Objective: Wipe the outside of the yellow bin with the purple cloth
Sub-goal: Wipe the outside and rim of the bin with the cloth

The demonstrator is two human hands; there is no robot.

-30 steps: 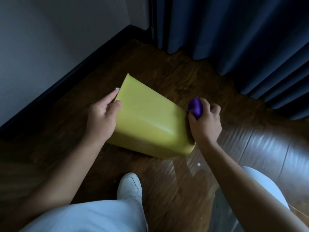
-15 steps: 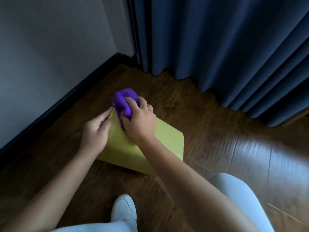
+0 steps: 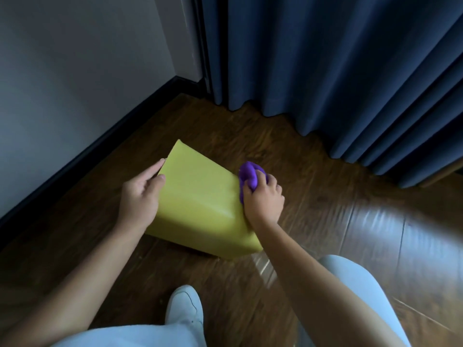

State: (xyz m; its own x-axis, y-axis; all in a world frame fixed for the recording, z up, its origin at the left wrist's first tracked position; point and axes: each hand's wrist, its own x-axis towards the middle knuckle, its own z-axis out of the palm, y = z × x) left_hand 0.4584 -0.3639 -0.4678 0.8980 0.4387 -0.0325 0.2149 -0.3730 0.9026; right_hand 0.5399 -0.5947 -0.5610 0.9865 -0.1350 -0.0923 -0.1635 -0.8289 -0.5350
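The yellow bin (image 3: 200, 201) lies on its side on the dark wooden floor, one broad flat face turned up. My left hand (image 3: 141, 194) rests flat against the bin's left edge, fingers stretched along it. My right hand (image 3: 263, 199) is closed around the bunched purple cloth (image 3: 248, 175) and presses it against the bin's right edge, near the upper corner. The bin's opening is hidden from me.
A white wall with a black skirting board (image 3: 82, 159) runs along the left. Dark blue curtains (image 3: 325, 83) hang to the floor behind and to the right. My white shoe (image 3: 185, 309) and pale trouser legs (image 3: 350, 279) are close to the bin's near side.
My right hand has swept the purple cloth from the bin's top left corner across to its right edge. My left hand has stayed on the left edge.
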